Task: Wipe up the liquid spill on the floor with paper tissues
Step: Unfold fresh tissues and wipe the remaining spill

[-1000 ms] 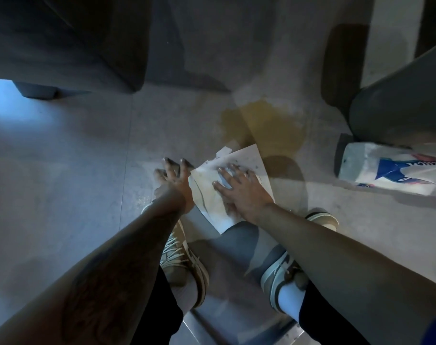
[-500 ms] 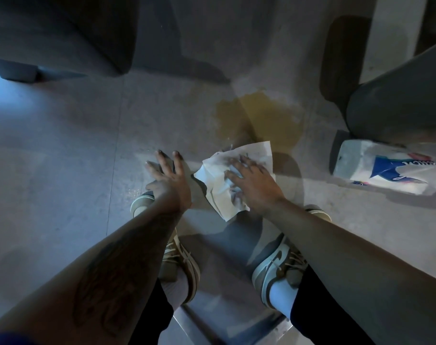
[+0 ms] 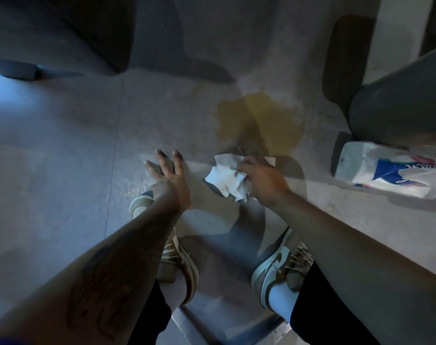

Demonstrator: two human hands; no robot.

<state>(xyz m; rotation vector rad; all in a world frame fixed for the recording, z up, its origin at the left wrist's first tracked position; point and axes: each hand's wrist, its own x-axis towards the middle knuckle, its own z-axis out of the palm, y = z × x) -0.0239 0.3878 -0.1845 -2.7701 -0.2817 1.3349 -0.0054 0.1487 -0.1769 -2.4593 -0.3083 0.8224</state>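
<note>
Crumpled tissue (image 3: 228, 179) — glossy amber puddle (image 3: 260, 122)

Right hand (image 3: 263, 180): fingers closed over a crumpled white paper tissue (image 3: 228, 179), pressed to the floor (image 3: 62, 158).
Spill (image 3: 259, 120): yellowish puddle just beyond the grip, its near edge by the tissue.
Left hand (image 3: 169, 178): left of the grip, fingers spread, apart from the tissue.
Tissue pack (image 3: 386, 173): right of the grip, lying on the floor.
</note>
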